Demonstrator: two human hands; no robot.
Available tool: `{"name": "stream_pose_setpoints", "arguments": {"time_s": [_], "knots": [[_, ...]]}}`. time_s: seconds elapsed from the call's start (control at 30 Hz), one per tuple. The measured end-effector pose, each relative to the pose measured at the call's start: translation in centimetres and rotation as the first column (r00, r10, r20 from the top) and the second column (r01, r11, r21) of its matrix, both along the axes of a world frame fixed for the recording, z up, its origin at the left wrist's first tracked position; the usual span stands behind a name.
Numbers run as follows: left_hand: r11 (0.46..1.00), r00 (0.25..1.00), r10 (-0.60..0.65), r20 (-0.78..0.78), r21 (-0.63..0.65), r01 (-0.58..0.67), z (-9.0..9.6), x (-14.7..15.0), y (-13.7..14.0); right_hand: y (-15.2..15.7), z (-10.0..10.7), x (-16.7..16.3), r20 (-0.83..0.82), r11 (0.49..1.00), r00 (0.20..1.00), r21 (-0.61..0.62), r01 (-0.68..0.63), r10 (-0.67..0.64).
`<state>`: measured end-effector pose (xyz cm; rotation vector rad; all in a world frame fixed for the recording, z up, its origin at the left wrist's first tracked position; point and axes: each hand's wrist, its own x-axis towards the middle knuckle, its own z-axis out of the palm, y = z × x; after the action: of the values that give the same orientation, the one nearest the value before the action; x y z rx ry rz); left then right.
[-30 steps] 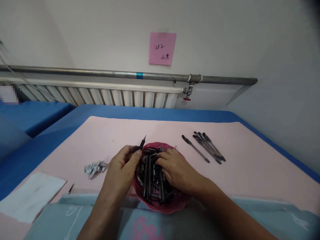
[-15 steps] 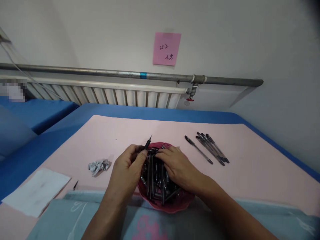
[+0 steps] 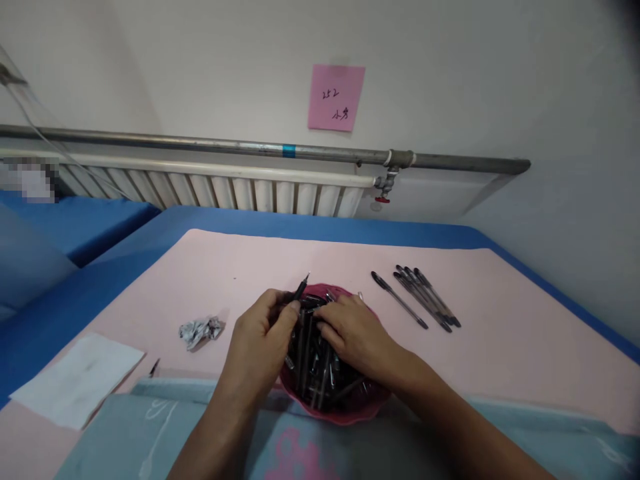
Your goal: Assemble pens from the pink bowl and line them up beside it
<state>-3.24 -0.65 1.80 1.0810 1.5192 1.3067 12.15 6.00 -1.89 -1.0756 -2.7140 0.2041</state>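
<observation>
- Head view, looking forward and down: two bare hands work at a pink bowl [image 3: 345, 419] by the near edge of a table with a pink cover [image 3: 260, 257].
- The left hand [image 3: 263, 340] is at the bowl's left side. Its thumb and fingers are pinched together on a black pen piece [image 3: 301, 288], whose thin tip points up and away, clear of the fingers, just above the bowl's far left rim.
- The right hand [image 3: 355, 333] reaches over the bowl's right side, fingers bent down among dark pen parts [image 3: 315, 360]. The fingertips are partly hidden, so how far apart they are, and whether they grasp anything, is not possible to say.
- The parts fill the bowl in a jumble, long tubes lying between the two hands, directly below the grip.
- The step in hand seems to be picking through the parts with the right hand while the left holds its piece ready. The next move would seem to call for a narrow pinch on one part, without dragging its neighbours along.
- Right of the bowl, well apart from the hands, lie a single pen [image 3: 400, 300] and a close group of pens [image 3: 425, 297].
- Left of the hands lie a crumpled silvery wad [image 3: 201, 331] and a white sheet [image 3: 80, 380].
</observation>
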Motion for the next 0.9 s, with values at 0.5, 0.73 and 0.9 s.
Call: {"name": "stream_pose_setpoints", "arguments": {"time_s": [0.5,0.73,0.9], "knots": [[0.999,0.988,-0.047,-0.145,0.013,0.050,-0.6,0.1,0.2,-0.6,0.4,-2.8,0.142,0.986,0.976,0.034,0.161,-0.165],[0.996,0.980,-0.093,-0.174,-0.006,0.093,-0.5,0.0,0.2,-0.4,-0.5,-2.6,0.053,0.988,0.987,0.025,0.150,-0.151],[0.997,0.987,-0.072,-0.143,-0.002,0.072,0.0,0.3,0.2,-0.2,-1.1,-2.6,0.021,0.991,0.991,0.008,0.130,-0.130]]}}
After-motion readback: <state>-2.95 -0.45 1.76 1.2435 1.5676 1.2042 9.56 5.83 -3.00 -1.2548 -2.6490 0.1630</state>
